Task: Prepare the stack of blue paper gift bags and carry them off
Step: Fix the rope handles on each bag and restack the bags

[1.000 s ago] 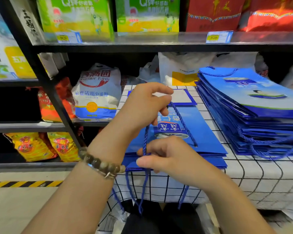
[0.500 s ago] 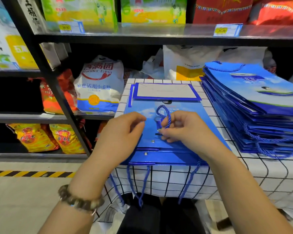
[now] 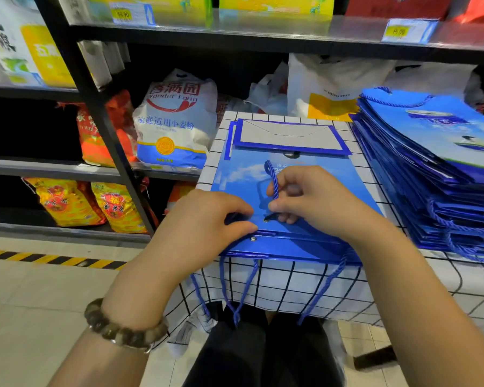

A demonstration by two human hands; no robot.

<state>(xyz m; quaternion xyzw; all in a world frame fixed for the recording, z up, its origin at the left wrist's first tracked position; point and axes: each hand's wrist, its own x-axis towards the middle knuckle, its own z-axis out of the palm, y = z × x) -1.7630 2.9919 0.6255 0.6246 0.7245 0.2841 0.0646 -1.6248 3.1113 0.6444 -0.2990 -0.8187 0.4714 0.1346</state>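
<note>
Item: low flat stack of glossy blue paper gift bags (image 3: 288,174), lying mid-tabletop on the white, black-gridded tabletop (image 3: 444,275), with loose blue rope handles (image 3: 241,289) hanging over the tabletop's near edge; a taller stack of matching blue bags (image 3: 430,163) occupies the tabletop's right side. Hands: right hand (image 3: 313,202) pinches a twisted blue cord loop (image 3: 273,177) standing up from the top bag. The left hand (image 3: 207,222), with a brown bead bracelet (image 3: 123,328) at the wrist, rests on that bag beside a metal eyelet (image 3: 253,238), thumb and forefinger pressed together; on what, cannot be told.
</note>
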